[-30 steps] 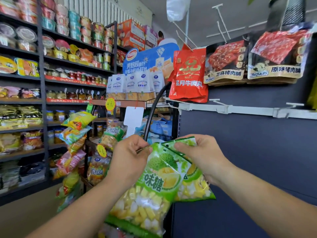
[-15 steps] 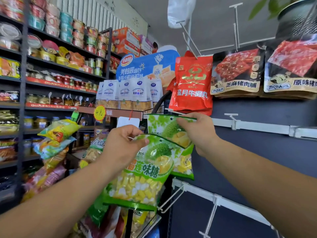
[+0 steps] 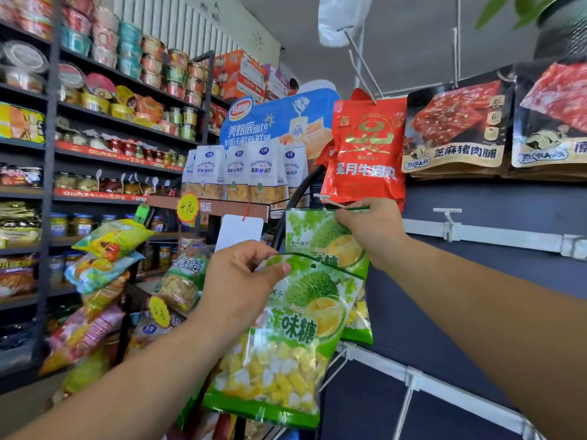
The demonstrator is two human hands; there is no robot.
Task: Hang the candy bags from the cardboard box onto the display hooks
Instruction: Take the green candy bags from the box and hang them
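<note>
The right hand (image 3: 371, 230) pinched one candy bag (image 3: 314, 236) by its top edge at the white hook (image 3: 330, 202). The left hand (image 3: 241, 281) gripped a second bag (image 3: 286, 338) lower down. Lining the hole up squarely should help.

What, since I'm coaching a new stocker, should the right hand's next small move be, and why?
Probably ease the rear candy bag onto the white hook and slide it back along it. The right hand pinches that bag's top edge right at the hook's tip, though whether the hang hole has caught is unclear. The left hand holds a second candy bag lower down.
</note>
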